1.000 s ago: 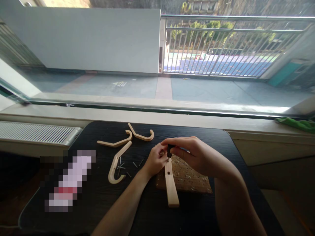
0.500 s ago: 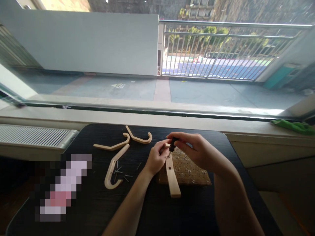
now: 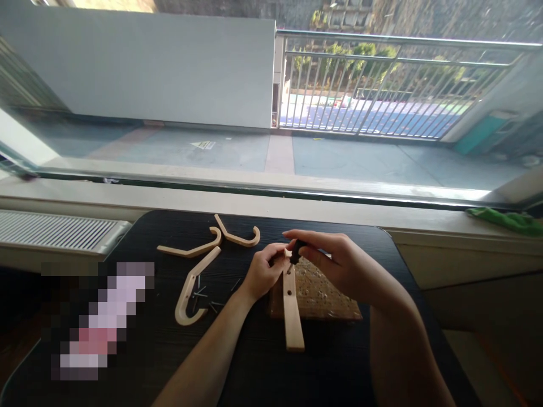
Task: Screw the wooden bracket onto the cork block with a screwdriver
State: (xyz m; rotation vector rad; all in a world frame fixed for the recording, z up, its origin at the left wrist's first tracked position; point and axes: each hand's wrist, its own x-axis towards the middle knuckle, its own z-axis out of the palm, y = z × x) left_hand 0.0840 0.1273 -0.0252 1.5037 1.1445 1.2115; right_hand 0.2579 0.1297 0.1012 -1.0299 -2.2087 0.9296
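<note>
Under a seeming screwdriver [image 3: 296, 252], the strip [image 3: 292, 312] runs near-to-far.

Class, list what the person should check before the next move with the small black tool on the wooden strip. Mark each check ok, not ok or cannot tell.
1. The wooden strip lies partly on the brown board: ok.
2. The left hand holds the strip's far end: ok.
3. The right hand has a closed grip on the black tool: ok.
4. The tool's tip is seated in a hole or fastener: cannot tell, fingers hide it.
5. The loose metal fasteners lie on the table left of the hands: ok.
6. The curved hooks lie apart from the strip: ok.
</note>
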